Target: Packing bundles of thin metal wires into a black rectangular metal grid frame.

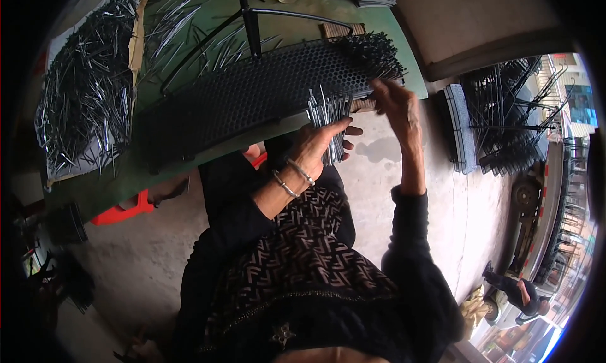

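Note:
My left hand (310, 149) is wrapped round a bundle of thin metal rods (324, 113), whose ends stick up past the thumb. In front of it lies a long black perforated plate (255, 88), full of small round holes. A dense cluster of dark rods (379, 52) stands in the plate's right end. Just below that cluster, my right hand (401, 107) is raised with its fingers bent together. The fingers are slightly blurred, and whatever lies between them cannot be made out.
A heap of loose rods (88, 85) fills an open box at the left. More rods (173, 25) are scattered over the green table (309, 19). A black metal frame (250, 28) rises behind the plate. Black racks (505, 123) stand at the right, and a person (521, 297) is farther off.

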A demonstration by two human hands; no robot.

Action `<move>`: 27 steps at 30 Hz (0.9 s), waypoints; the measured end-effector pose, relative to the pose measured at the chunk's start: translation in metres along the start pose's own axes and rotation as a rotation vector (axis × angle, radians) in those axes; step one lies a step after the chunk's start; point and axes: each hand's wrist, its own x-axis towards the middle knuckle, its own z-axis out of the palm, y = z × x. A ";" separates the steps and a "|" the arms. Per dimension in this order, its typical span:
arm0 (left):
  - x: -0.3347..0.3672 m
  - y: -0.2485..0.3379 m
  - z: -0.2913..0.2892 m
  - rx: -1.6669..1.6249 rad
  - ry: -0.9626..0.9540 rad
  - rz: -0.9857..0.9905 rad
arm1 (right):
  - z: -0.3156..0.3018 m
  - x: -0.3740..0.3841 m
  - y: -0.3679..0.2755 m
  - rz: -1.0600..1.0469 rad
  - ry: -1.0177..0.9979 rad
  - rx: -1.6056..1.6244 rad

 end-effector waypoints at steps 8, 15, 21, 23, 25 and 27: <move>-0.005 -0.005 0.006 -0.004 0.020 -0.099 | 0.002 -0.028 0.001 0.017 -0.263 0.315; 0.011 -0.007 -0.014 -0.146 0.006 -0.157 | -0.009 -0.011 0.002 -0.290 0.567 -0.038; 0.007 -0.006 -0.008 -0.115 0.064 -0.131 | -0.009 0.012 0.024 -0.274 0.596 -0.132; 0.004 -0.004 -0.010 -0.088 0.058 -0.093 | -0.003 0.012 0.024 -0.271 0.555 -0.252; 0.002 -0.004 -0.009 -0.059 0.050 -0.061 | 0.001 0.011 0.023 -0.268 0.531 -0.311; 0.002 -0.003 -0.002 -0.020 0.039 -0.010 | 0.003 0.008 0.018 -0.324 0.553 -0.518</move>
